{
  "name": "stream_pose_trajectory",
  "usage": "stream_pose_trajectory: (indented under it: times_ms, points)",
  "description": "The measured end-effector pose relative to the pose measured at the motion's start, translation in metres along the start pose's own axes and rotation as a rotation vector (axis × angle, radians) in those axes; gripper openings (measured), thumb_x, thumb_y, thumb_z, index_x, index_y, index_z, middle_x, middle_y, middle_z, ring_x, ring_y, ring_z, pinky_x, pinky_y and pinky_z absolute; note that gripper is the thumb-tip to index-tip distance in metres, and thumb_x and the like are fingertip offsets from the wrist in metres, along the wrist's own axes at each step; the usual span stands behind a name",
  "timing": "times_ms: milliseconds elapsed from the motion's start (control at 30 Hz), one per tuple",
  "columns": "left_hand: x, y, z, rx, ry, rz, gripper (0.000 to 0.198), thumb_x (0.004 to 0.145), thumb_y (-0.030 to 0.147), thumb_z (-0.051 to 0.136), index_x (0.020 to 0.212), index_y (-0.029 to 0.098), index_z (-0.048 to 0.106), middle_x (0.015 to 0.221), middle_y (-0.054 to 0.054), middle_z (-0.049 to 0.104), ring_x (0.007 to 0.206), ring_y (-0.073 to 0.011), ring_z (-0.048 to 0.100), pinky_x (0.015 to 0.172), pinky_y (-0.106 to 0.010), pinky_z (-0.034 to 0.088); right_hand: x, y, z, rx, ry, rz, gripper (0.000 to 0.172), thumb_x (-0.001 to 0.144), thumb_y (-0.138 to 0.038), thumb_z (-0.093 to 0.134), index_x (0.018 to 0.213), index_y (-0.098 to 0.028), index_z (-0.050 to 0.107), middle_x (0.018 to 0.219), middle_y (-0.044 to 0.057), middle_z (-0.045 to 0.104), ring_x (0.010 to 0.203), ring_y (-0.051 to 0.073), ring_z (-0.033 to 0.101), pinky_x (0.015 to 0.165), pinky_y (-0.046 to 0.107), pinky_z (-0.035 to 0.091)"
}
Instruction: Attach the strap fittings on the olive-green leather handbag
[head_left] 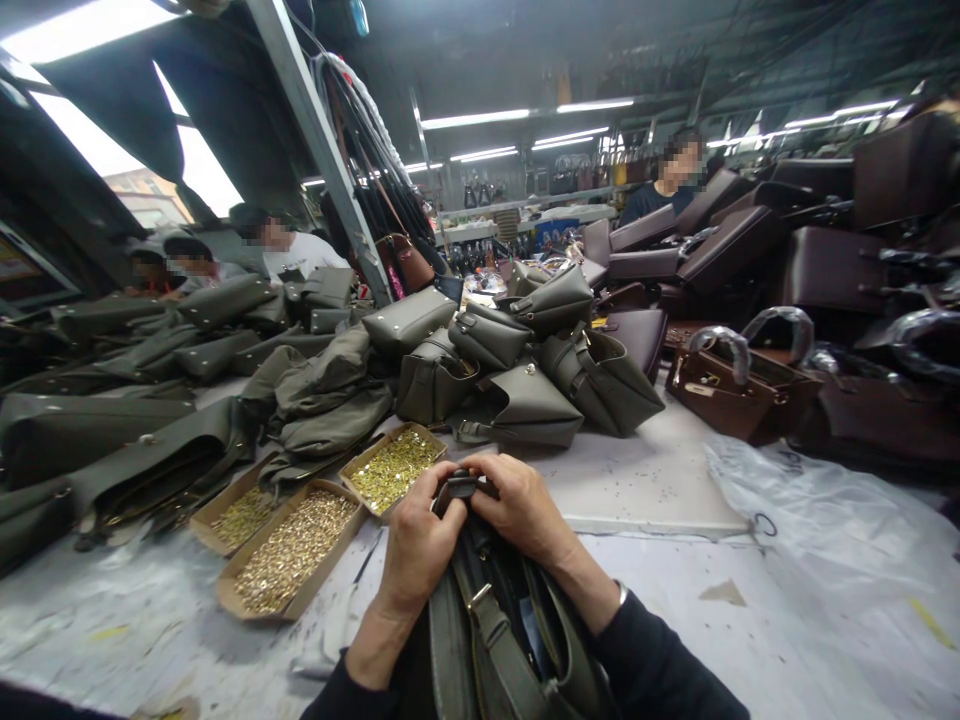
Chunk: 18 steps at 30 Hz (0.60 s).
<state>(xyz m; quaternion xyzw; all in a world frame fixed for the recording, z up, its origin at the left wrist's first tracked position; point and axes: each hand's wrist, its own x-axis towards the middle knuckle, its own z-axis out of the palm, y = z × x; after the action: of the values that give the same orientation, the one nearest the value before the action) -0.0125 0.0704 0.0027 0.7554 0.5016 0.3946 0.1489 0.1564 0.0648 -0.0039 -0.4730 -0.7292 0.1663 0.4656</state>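
Observation:
Both my hands grip the far end of a dark olive handbag point(495, 640), which stands toward me at the table's near edge. My left hand point(420, 540) has its thumb and fingers closed on the left of a small dark strap end point(461, 484). On the other side, my right hand point(525, 505) pinches the same piece, its fingers meeting the left ones at the top. A strap with a gold-coloured buckle point(478, 597) runs along the bag. Just left of my hands sits a cardboard box of shiny gold-coloured metal pieces point(394, 468).
Two more boxes point(292, 550) point(240, 518) of small metal parts stand at left. Olive bags point(517, 400) are heaped ahead and leftward; brown handbags point(727, 385) pile up at right. Clear plastic sheeting point(840, 540) covers the table's right. Several people point(304, 245) are beyond the piles.

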Motion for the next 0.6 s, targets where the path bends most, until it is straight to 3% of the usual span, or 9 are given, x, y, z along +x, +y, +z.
stream_pose_trajectory:
  times_ms: [600]
  points:
    - [0.0016,0.0077,0.0059,0.074,0.057,0.014,0.030,0.086,0.019,0.055,0.114,0.021,0.064,0.108,-0.006,0.072,0.103,-0.0244,0.070,0.094,-0.036,0.052,-0.0007,-0.0065,0.0032,-0.060,0.023,0.076,0.030,0.084,-0.008,0.066,0.110,-0.023,0.068,0.100,0.002,0.073,0.095,0.021,0.066,0.083,0.030,0.044]
